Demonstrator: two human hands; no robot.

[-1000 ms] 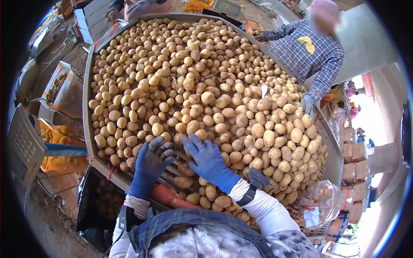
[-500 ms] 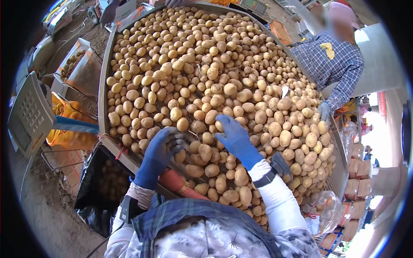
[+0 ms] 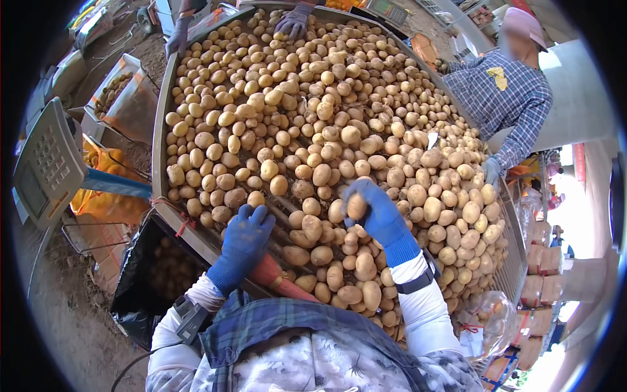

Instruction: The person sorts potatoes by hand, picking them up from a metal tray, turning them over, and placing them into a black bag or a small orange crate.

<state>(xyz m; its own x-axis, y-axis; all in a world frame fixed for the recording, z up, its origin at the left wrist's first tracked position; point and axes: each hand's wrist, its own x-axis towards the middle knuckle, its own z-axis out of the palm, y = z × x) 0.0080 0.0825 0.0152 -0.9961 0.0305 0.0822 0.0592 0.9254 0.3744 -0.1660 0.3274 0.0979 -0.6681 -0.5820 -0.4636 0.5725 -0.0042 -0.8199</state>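
Tan and small, one potato [image 3: 356, 206] sat pinched between the thumb and curled fingers of the right hand [image 3: 384, 221], raised just above the near middle of the heap [image 3: 294, 111]. The left hand [image 3: 245, 238], blue-gloved like the other, lay palm down near the table rim [image 3: 159, 140], fingers pressed together and holding nothing. By the look of it most of the work lay ahead: potatoes covered the table from side to side, while the black-lined bin [image 3: 153, 274] below the near left corner showed only a few. At the far right a co-worker's glove [image 3: 491, 170] touched the heap. The scale keypad [image 3: 42, 163] on the left and a white tag [image 3: 432, 139] were too small to read.
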